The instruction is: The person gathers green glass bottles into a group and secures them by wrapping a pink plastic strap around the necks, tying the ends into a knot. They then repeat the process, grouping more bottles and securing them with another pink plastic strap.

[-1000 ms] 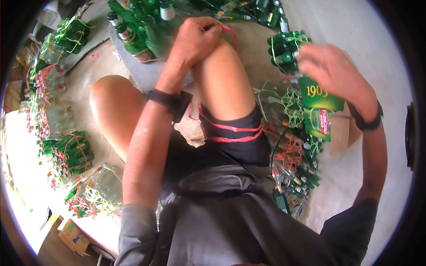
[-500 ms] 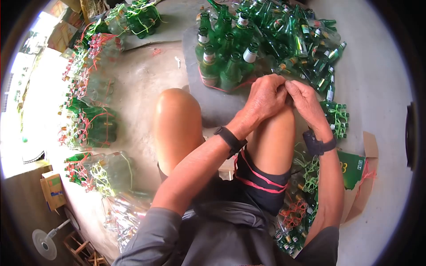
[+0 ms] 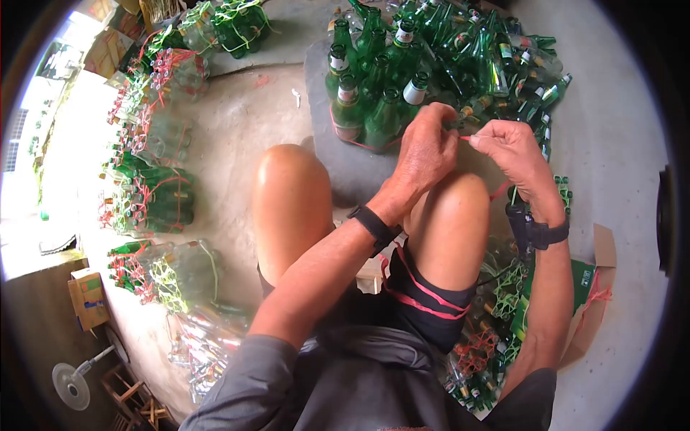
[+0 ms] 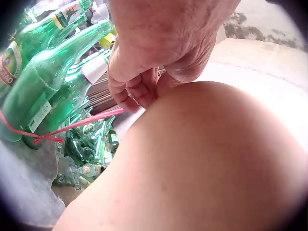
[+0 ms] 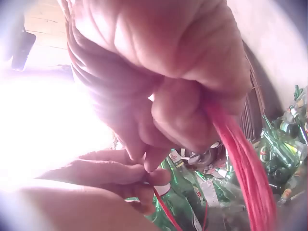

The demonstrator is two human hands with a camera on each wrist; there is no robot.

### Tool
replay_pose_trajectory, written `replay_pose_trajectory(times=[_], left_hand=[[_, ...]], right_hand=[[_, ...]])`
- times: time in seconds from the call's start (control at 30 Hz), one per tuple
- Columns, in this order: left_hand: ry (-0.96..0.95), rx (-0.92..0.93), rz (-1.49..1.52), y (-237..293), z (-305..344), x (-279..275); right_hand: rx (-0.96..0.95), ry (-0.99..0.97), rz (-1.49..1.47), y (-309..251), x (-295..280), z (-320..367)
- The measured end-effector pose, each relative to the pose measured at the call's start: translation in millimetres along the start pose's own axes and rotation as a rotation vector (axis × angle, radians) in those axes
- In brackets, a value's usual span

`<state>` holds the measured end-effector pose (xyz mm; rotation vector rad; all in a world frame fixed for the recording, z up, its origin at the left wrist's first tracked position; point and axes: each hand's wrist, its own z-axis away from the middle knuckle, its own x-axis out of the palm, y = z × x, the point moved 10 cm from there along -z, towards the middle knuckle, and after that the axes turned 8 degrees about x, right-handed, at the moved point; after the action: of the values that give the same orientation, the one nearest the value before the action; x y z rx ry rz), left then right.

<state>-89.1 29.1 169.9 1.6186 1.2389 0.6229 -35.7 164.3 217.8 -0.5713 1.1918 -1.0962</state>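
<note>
Pinches the red string (image 3: 465, 138) between the curled thumb and fingers of the left hand (image 3: 425, 147), close over the right knee (image 3: 460, 208). Pinches the same red string with thumb and curled fingertips of the right hand (image 3: 519, 158), just to the right, with a thick pink strand (image 5: 245, 168) passing out of the grip in the right wrist view. Spans only a short piece of string between both hands. Cannot tell whether a knot lies inside either grip.

Runs, on the left hand's side, back to the bundle of green bottles (image 3: 379, 108), upright on a grey slab (image 3: 321, 90) beyond the knees and bound low down by red string. Shows a small knot or crossing at the bundle's foot in the left wrist view. Piles loose bottles (image 3: 496, 65) far and to the right, just beside the bundle. Lines up more tied bundles (image 3: 165, 136) along the left side. Places an open carton (image 3: 593, 280) near the right forearm, and a white fan (image 3: 70, 386) at near left. Carries red bands across the dark shorts (image 3: 431, 316).
</note>
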Motion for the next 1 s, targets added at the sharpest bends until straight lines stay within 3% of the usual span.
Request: replay_pose_trajectory(times=[0.13,0.37,0.43,0.47,0.53,0.77,0.83,0.93,1.0], left_hand=[[0.072,-0.014,-0.203,-10,4,-9],[0.190,0.038,-0.287,7,7,-16],[0.248,0.130,-0.422,19,7,-17],[0.250,0.129,-0.423,18,7,-17],[0.152,-0.084,-0.303,-8,3,-12],[0.252,-0.072,-0.287,-36,-18,-6],[0.378,0.072,-0.405,-26,-19,-13],[0.348,-0.099,-0.209,-48,-19,-7],[0.364,-0.084,-0.227,-46,-21,-9]], right_hand=[[-0.016,0.031,-0.043,-8,-3,-16],[-0.194,0.024,0.044,-44,11,-48],[-0.244,0.029,0.088,-54,16,-53],[-0.242,0.033,0.120,-60,17,-54],[-0.242,0.033,0.151,-66,21,-61],[-0.394,0.047,0.293,-91,35,-83],[-0.441,0.070,0.331,-97,37,-91],[-0.453,0.071,0.353,-99,38,-102],[-0.462,0.088,0.368,-99,37,-109]])
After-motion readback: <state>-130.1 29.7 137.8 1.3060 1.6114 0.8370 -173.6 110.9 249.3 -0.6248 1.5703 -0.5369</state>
